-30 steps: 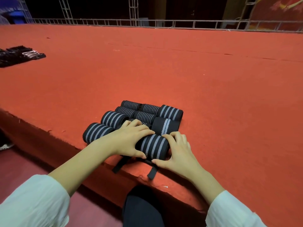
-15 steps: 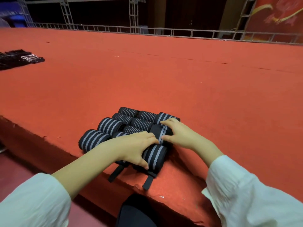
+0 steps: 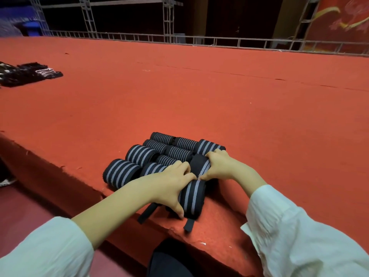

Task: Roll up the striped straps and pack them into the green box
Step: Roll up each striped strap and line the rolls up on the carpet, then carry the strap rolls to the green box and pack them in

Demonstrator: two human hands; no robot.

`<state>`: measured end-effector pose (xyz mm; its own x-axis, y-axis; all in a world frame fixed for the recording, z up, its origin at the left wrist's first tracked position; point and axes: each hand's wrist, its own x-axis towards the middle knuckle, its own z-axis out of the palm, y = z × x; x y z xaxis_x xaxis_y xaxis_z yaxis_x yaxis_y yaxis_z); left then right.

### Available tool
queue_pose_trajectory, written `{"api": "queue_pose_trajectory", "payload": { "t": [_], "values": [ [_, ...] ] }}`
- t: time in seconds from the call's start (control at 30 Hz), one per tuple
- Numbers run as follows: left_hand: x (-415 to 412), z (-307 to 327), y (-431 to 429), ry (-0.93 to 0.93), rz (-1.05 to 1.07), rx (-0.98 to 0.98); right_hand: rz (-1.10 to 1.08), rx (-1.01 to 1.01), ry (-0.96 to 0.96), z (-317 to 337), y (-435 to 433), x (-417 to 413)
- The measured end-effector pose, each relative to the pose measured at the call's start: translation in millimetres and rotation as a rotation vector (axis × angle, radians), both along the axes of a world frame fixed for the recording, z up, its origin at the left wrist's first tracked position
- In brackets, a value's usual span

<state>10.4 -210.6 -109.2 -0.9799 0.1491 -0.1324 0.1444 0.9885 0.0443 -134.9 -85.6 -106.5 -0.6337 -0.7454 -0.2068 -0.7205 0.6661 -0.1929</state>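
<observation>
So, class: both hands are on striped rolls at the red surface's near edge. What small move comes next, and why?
Probably the left hand should nudge the nearest roll back, snug against the roll behind, which the right hand grips. It sits at the red surface's edge, black tabs hanging over. No green box is in view.

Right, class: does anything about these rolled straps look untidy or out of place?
Yes. Two loose black tails hang off the red surface beneath the nearest roll, held by the left hand; the right hand grips the roll behind. Other rolls look tucked. No green box is in view.
</observation>
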Motion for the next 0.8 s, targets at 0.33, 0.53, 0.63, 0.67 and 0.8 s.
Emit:
{"api": "queue_pose_trajectory", "payload": {
  "t": [0.33,0.53,0.63,0.67,0.8],
  "values": [
    [13.3,5.2,5.1,0.021,0.141,0.251,-0.119,-0.437,-0.27,-13.5,38.3,11.1],
    [12.3,-4.1,32.0,0.155,0.269,0.505,-0.283,-0.845,-0.426,-34.5,107.5,25.9],
    [-1.7,-14.3,65.5,0.267,0.297,0.678,-0.373,-0.989,-0.37,-41.8,144.1,36.8],
    [-7.5,-17.4,79.6,0.305,0.293,0.72,-0.4,-1.019,-0.358,-45.5,156.3,39.2],
    [-31.7,-37.1,130.4,0.348,0.249,0.837,-0.478,-1.095,-0.36,-56.3,203.5,44.5]
  ]
}}
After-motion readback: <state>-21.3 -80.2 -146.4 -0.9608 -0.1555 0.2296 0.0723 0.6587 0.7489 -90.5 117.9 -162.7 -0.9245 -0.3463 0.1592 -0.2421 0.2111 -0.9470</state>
